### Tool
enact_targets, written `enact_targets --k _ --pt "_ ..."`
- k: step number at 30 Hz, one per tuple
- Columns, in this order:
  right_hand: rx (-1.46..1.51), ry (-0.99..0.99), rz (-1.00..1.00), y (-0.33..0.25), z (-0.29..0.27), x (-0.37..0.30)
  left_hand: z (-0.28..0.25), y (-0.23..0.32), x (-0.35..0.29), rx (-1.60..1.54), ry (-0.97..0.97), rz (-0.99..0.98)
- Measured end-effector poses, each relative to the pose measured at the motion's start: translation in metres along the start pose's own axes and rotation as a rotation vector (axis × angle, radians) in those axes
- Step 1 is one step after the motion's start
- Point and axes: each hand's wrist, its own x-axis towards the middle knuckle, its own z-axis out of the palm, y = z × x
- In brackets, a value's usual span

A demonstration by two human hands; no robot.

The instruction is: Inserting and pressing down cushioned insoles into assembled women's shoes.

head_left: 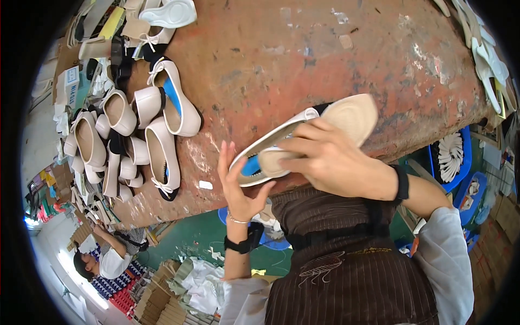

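Note:
A pale pink ballet flat [252, 145] with a black toe is tilted at the table's near edge, a blue patch showing inside. My left hand [242, 197] cradles its heel between outstretched fingers and thumb. Over the shoe's opening, my right hand [330, 160] grips a beige insole [355, 116]. The insole's wide end sticks out past the toe, while its narrow end lies over the heel area. My right fingers hide the insole's middle and part of the shoe.
Several pale pink flats [157, 146] cluster on the left of the worn reddish table [260, 65]. White soles [487, 70] lie at the far right edge. Blue baskets [465, 157] stand below, right. Another person [105, 262] sits lower left, near cardboard pieces [157, 295].

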Motion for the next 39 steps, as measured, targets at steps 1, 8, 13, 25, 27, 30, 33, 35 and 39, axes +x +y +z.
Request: enact_targets --k 1,8,13,25,27,30,33,35,39 --pt "0.064 -0.032 -0.001 0.000 0.012 0.004 0.006 -0.004 -0.001 0.028 -0.017 0.037" --pt "0.190 -0.050 0.057 -0.005 0.050 0.015 0.021 -0.011 -0.012 -0.156 0.114 -0.002" --pt "0.203 -0.071 0.079 -0.008 0.062 0.020 0.020 -0.015 -0.015 -0.206 0.110 -0.021" --pt "0.128 -0.175 -0.117 -0.009 0.070 0.022 0.012 -0.018 -0.005 -0.347 0.039 -0.066" --pt "0.127 -0.198 -0.212 -0.010 0.074 0.022 0.009 -0.018 -0.002 -0.216 0.049 0.001" --pt "0.080 -0.263 -0.076 -0.013 0.073 0.021 0.009 -0.016 -0.002 -0.173 0.038 -0.068" --pt "-0.106 -0.315 -0.041 -0.020 0.066 0.013 0.014 -0.014 -0.004 -0.193 0.109 -0.088" --pt "-0.267 -0.367 0.052 -0.024 0.057 0.007 0.015 -0.014 -0.003 -0.216 0.129 -0.069" --pt "-0.412 -0.277 0.027 -0.029 0.044 -0.004 0.017 -0.007 0.000 -0.149 0.143 -0.060"
